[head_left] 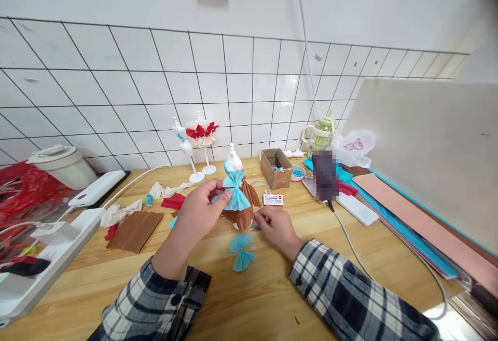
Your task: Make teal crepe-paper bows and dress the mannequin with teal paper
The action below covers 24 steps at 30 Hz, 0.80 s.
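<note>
A small white dress-form mannequin [233, 160] stands upright in front of me, dressed in blue and brown crepe paper [252, 193]. My left hand [202, 203] pinches a light blue paper bow [238, 191] against the mannequin's front. Low beside the mannequin's base, my right hand [278, 227] rests near the tabletop with its fingers curled together; what they hold, if anything, I cannot make out. Some small dark bits lie by those fingertips. A second blue paper bow [241, 253] lies flat on the table below the mannequin.
Two more mannequins [202, 136] stand at the back. A cardboard box [276, 167], a small white-and-red box [273, 200] and a green-lidded bottle [322, 133] are right of centre. Brown paper [135, 232] and a power strip [50, 263] lie left; a blurred-out device [326, 175] trails a cable.
</note>
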Available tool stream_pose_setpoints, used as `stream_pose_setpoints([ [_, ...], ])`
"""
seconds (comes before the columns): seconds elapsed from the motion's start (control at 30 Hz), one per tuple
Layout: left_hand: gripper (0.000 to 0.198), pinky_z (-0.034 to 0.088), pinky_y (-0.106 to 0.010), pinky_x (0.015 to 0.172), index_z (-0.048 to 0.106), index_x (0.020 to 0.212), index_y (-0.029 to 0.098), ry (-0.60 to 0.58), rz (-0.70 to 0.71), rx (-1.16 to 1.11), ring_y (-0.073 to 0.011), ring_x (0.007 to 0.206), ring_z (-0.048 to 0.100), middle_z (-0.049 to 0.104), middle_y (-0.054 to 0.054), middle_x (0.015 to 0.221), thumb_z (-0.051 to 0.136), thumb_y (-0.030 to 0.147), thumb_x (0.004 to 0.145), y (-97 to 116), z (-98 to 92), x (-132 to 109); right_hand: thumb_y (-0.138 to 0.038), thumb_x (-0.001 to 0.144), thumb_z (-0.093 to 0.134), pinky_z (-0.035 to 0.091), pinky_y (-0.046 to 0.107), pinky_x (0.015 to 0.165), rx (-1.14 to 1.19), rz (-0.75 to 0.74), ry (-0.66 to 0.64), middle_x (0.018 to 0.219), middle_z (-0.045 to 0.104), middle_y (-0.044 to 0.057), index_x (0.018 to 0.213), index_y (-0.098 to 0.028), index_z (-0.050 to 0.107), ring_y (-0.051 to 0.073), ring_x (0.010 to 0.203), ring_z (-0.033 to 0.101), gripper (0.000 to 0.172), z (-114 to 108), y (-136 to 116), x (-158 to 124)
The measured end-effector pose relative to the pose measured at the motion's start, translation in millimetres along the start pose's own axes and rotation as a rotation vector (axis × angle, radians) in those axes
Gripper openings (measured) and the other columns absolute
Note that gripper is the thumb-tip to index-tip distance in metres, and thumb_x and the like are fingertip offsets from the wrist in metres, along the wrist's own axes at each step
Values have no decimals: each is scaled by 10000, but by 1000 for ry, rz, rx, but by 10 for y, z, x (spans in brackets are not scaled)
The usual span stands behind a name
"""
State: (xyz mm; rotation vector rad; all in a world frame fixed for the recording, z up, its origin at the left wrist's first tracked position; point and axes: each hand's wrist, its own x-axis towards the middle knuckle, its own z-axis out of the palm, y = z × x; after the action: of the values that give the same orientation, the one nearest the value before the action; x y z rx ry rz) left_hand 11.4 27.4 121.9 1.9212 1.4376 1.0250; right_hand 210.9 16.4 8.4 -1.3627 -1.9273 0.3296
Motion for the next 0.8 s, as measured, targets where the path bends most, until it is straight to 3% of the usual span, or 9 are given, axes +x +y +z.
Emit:
stream_pose_setpoints([
  [0.1,242,519,-289,638,625,873,209,-42,14,-71,-193,711,665,723,-24,805,583,438,805,-28,33,-20,-320,937,400,415,302,673,80,-8,391,710,567,28,741,-198,565,177,700,542,283,-116,-129,58],
  [0.17,232,532,-310,689,632,895,215,-42,35,-62,-206,766,681,731,-35,861,587,425,807,-60,57,-28,-314,925,417,415,308,691,130,-63,479,731,559,26,761,-199,552,178,718,534,242,-218,-280,119],
  [0.37,211,544,-338,806,652,979,223,-94,101,-111,-211,880,692,737,-47,970,577,339,821,-51,91,-66,-335,921,467,392,330,793,86,-80,303,860,638,38,846,-199,621,190,852,550,219,-360,-657,335],
  [0.57,330,527,-343,879,656,1099,250,-202,204,-54,-217,978,669,722,-34,1064,526,191,801,-17,95,-114,-301,815,596,403,301,715,98,55,336,797,618,19,796,-192,588,181,784,545,110,-233,-634,463],
  [0.63,288,535,-344,841,672,1051,250,-114,203,17,-215,924,674,730,-30,996,521,205,810,-49,90,-107,-293,818,585,406,290,702,160,48,338,789,610,13,772,-194,583,169,763,543,110,-216,-581,464],
  [0.7,265,524,-365,845,657,1054,235,75,202,102,-221,914,661,713,-41,972,561,245,807,-85,84,-90,-300,823,573,408,276,669,247,73,342,778,596,9,768,-193,576,157,725,534,120,-216,-529,442],
  [0.77,410,483,-409,922,583,1171,223,225,214,145,-247,1035,614,667,-64,1092,638,291,770,-107,85,-74,-317,827,560,403,260,622,373,118,320,759,575,0,775,-195,563,141,670,518,132,-219,-490,406],
  [0.8,525,455,-429,966,524,1241,222,241,219,141,-262,1117,574,628,-76,1181,673,307,746,-112,91,-70,-329,828,554,399,253,600,450,132,296,744,562,-8,782,-199,553,134,644,509,138,-217,-478,386],
])
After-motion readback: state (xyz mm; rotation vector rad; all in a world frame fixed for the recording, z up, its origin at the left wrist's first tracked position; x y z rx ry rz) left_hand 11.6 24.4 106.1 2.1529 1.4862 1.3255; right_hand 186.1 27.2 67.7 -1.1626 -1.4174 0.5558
